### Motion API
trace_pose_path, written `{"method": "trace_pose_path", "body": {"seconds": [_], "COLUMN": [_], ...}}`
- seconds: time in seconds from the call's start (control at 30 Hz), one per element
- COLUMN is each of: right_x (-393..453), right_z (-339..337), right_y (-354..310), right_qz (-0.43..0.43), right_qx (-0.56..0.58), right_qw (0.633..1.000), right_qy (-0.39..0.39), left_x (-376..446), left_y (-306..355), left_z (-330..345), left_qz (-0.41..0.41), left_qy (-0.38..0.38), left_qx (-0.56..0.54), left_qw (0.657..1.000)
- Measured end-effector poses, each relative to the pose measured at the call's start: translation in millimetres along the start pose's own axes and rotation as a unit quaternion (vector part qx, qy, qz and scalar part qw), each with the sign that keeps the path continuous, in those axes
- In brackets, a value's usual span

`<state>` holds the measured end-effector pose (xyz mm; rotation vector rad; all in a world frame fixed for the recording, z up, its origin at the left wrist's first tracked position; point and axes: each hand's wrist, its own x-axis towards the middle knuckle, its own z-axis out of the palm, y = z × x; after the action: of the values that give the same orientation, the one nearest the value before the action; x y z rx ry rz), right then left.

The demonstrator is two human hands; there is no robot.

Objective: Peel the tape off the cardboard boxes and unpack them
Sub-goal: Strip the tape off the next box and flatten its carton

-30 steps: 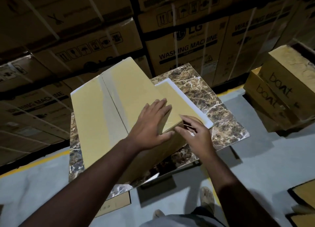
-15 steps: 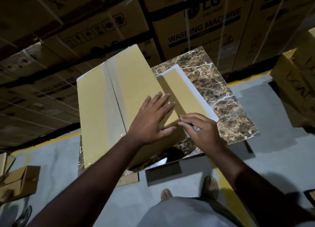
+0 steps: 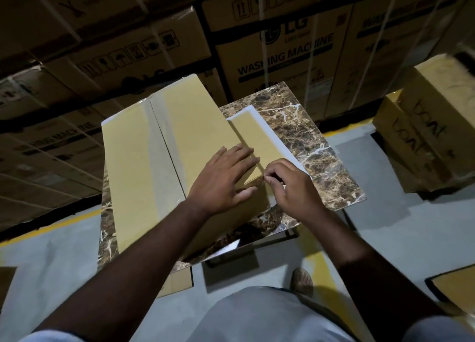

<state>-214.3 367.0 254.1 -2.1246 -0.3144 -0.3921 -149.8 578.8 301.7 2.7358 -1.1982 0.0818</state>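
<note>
A large yellow-brown cardboard box (image 3: 136,167) lies on a marble-patterned table (image 3: 308,141). A strip of clear tape (image 3: 160,156) runs along its centre seam. My left hand (image 3: 226,177) rests flat on the box's near right corner, fingers spread. My right hand (image 3: 293,190) is at that same corner with thumb and forefinger pinched together at the box's edge, where a tape end seems to be; the tape itself is too thin to make out. A narrow side flap (image 3: 259,138) with a white edge stands out on the right.
Stacked washing-machine cartons (image 3: 282,59) wall off the far side. Smaller branded boxes (image 3: 424,136) are piled at the right. Cardboard pieces lie on the grey floor at lower left (image 3: 177,282) and lower right (image 3: 455,287). My sandalled foot (image 3: 302,281) is under the table's edge.
The view has shifted closer. My right hand's fingers have curled from extended into a pinch at the box corner. My left hand stays flat on the box.
</note>
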Motion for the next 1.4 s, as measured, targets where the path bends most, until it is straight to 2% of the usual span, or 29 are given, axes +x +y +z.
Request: {"method": "trace_pose_path", "body": {"seconds": [0.1,0.23,0.37,0.57,0.63,0.7,0.77,0.83,1.07,1.2,1.33,1.4], "right_x": [8.4,15.5,4.7,0.5,1.6,1.8,-1.7,-6.2,-1.9,-0.6,-2.8,-4.6], "right_z": [-10.9,-18.5,-9.9,4.0,-1.3,-9.0,-11.5,-5.3,17.3,10.8,14.9,17.3], "right_y": [0.0,-2.5,-7.9,-17.8,-12.0,-2.6,4.7,7.9,12.5,13.3,15.1,14.4], "right_qz": [-0.011,-0.013,0.043,0.068,0.080,0.128,0.199,0.240,0.204,0.163,0.177,0.153], "right_qx": [-0.031,-0.078,-0.043,-0.153,-0.098,0.042,0.181,0.226,0.169,0.155,0.165,0.120], "right_qw": [0.997,0.993,0.997,0.986,0.992,0.990,0.963,0.944,0.963,0.974,0.970,0.981], "right_qy": [-0.065,-0.092,-0.051,0.005,-0.007,-0.032,-0.033,-0.024,0.045,0.031,0.017,0.016], "left_x": [3.0,15.2,18.5,20.8,25.1,27.4,28.6,28.1,28.1,28.3,26.4,25.2], "left_y": [0.8,8.5,13.4,19.8,21.7,23.4,22.0,18.2,17.3,19.3,19.5,20.6], "left_z": [-0.9,-0.4,7.1,8.4,7.9,6.1,4.6,4.3,2.6,2.0,1.9,1.5], "left_qz": [-0.004,-0.002,0.006,0.010,0.028,0.037,0.039,0.038,0.023,0.014,0.027,0.026], "left_qy": [0.004,0.043,0.051,0.032,0.029,0.020,0.013,0.019,0.045,0.049,0.053,0.044], "left_qx": [-0.012,0.004,0.037,0.050,0.045,0.034,0.017,-0.012,-0.059,-0.059,-0.050,-0.057], "left_qw": [1.000,0.999,0.998,0.998,0.998,0.999,0.999,0.999,0.997,0.997,0.997,0.997]}}
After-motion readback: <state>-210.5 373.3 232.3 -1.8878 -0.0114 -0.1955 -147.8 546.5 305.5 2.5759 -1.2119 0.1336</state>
